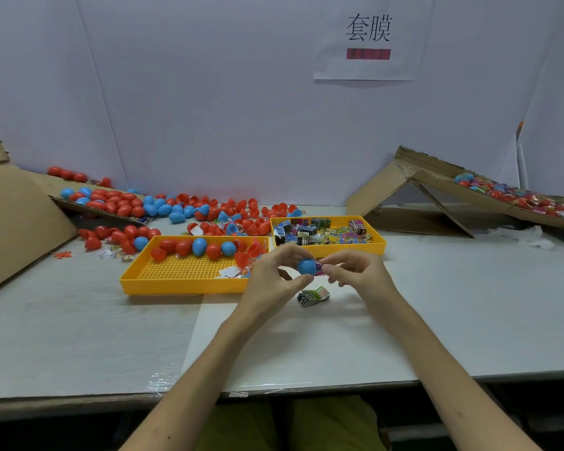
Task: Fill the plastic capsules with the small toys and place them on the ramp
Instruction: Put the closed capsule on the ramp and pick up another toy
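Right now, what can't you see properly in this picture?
Head view:
- toy: mostly hidden by the blue capsule and right hand fingers.
- ramp: cut off by the right edge.
- red strip on the sign: print blurred.
- packets in the yellow tray: print too small.

One wide head-worn view faces forward and down, close above the left hand (271, 276), right hand (355, 271) and table (79, 320).
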